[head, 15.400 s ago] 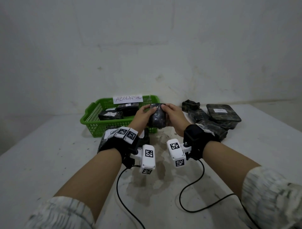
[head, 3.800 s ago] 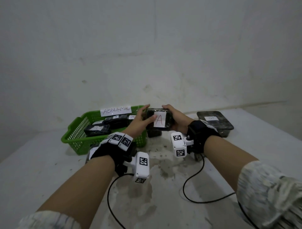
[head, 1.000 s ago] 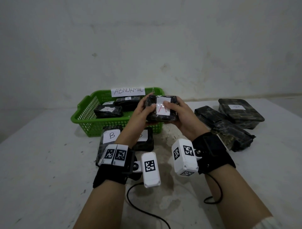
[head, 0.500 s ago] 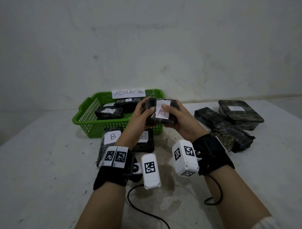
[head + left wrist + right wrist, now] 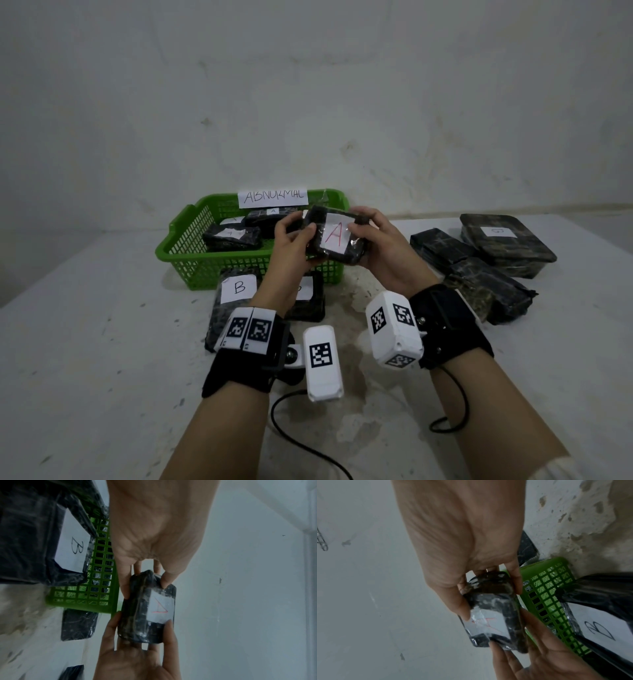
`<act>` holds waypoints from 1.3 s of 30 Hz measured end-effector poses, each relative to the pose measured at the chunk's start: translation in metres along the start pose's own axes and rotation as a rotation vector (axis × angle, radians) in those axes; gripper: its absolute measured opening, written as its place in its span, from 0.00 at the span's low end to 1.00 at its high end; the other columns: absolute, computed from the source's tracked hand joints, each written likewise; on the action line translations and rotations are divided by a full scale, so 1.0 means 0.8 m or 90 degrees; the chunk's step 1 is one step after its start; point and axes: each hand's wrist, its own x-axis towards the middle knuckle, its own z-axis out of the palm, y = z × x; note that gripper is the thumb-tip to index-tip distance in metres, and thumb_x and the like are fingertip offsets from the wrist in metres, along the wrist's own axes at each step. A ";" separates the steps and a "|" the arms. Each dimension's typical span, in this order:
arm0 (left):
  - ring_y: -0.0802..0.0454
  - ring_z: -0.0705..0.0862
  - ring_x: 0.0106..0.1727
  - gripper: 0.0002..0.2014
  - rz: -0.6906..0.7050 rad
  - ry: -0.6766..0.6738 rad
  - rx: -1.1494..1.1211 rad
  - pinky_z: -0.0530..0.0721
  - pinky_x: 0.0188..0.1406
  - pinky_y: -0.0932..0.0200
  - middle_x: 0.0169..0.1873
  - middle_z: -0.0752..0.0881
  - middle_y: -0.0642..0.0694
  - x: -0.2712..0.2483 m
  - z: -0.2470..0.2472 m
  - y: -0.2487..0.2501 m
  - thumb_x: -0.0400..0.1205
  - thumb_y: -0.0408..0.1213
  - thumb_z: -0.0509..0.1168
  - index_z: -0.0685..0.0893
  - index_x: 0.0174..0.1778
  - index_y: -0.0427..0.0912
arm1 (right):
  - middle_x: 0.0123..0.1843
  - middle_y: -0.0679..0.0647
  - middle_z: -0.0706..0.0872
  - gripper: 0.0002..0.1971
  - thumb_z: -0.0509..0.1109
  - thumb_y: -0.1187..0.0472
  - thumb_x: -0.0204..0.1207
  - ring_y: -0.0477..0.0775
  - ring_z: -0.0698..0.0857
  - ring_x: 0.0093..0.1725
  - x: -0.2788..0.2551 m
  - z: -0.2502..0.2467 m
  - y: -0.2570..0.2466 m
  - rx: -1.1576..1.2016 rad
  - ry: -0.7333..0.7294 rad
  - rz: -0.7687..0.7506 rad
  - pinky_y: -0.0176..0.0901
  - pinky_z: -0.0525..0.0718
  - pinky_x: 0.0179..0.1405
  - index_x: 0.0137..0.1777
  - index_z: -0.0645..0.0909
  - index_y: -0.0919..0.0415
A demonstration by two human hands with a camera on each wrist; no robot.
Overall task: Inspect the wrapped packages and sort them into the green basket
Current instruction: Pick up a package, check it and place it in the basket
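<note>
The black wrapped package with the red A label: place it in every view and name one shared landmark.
Head: black wrapped package with the red A label, centre, held in front of the green plastic basket.
Left wrist: package, centre, basket to its left.
Right wrist: package, lower centre, basket to its right.
Shared landmark: the basket.

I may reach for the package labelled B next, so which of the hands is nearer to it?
Left. The left hand is held just above the B package; the right hand is farther off to its right.

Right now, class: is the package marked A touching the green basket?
Cannot tell. In every view the package marked A, held in both hands, overlaps the green basket; none shows a gap or contact.
</note>
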 end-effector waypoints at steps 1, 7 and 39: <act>0.51 0.83 0.52 0.18 -0.007 0.008 -0.011 0.87 0.42 0.55 0.54 0.80 0.44 0.000 0.000 0.001 0.85 0.33 0.60 0.68 0.71 0.41 | 0.57 0.55 0.83 0.18 0.66 0.72 0.77 0.55 0.85 0.53 -0.001 -0.001 0.000 -0.016 -0.003 -0.013 0.52 0.83 0.49 0.61 0.77 0.52; 0.41 0.78 0.69 0.18 -0.057 -0.032 -0.094 0.83 0.61 0.44 0.67 0.78 0.38 -0.002 0.001 0.010 0.83 0.43 0.62 0.70 0.67 0.42 | 0.70 0.49 0.79 0.37 0.76 0.71 0.70 0.47 0.79 0.70 -0.005 0.001 0.002 -0.121 0.008 -0.137 0.46 0.82 0.64 0.72 0.68 0.39; 0.50 0.85 0.54 0.23 -0.001 -0.061 -0.002 0.85 0.49 0.51 0.59 0.82 0.40 -0.009 -0.008 0.014 0.80 0.32 0.67 0.72 0.71 0.48 | 0.59 0.59 0.86 0.18 0.67 0.63 0.80 0.52 0.88 0.51 -0.006 0.015 -0.007 -0.082 0.045 -0.008 0.50 0.88 0.53 0.70 0.75 0.59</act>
